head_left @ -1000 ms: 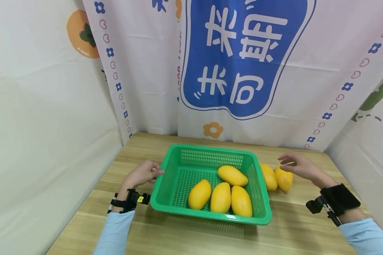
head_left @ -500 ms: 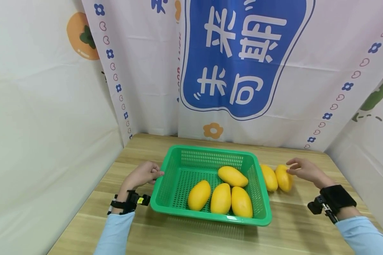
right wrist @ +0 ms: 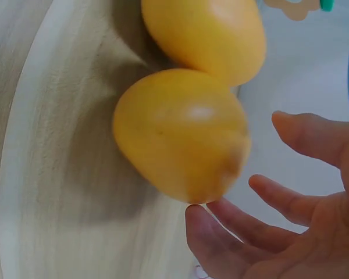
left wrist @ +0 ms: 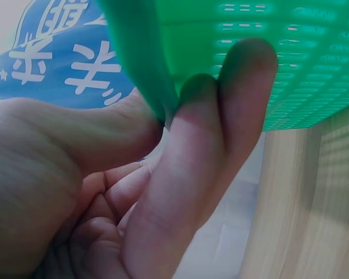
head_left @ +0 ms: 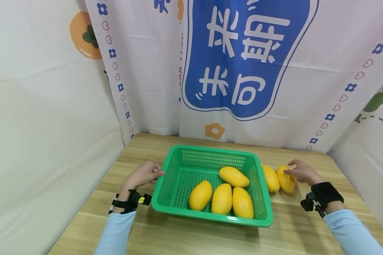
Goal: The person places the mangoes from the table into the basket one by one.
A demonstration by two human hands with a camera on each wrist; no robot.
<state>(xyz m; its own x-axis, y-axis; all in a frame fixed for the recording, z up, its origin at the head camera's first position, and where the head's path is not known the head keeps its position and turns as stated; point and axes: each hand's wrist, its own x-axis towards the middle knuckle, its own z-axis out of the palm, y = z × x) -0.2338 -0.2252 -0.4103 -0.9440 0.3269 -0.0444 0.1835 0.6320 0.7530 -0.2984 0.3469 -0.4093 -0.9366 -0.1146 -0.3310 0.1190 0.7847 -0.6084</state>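
My left hand point(head_left: 143, 174) pinches the left rim of a green plastic basket point(head_left: 214, 149). In the left wrist view the thumb lies on one side of the green rim point(left wrist: 141, 64), with two fingers pressed against the perforated wall. Several yellow mangoes lie in the basket, one of them a mango point(head_left: 200, 195) nearest its middle. Outside its right wall, two mangoes sit side by side on the table. At the outer mango point(head_left: 284, 179), my right hand point(head_left: 303, 171) has its fingers spread. In the right wrist view, fingertips reach this mango's point(right wrist: 180, 133) lower edge, with the thumb apart.
The inner loose mango point(head_left: 270, 179) sits between the basket wall and the outer one. A wooden table point(head_left: 178, 237) carries everything. Behind it hangs a printed white cloth point(head_left: 153, 88), and a pale cloth wall point(head_left: 51, 141) borders the left side.
My right hand has moved from over the outer mango to its right side and closer against it. The left hand keeps its grip on the basket, which stays in place.
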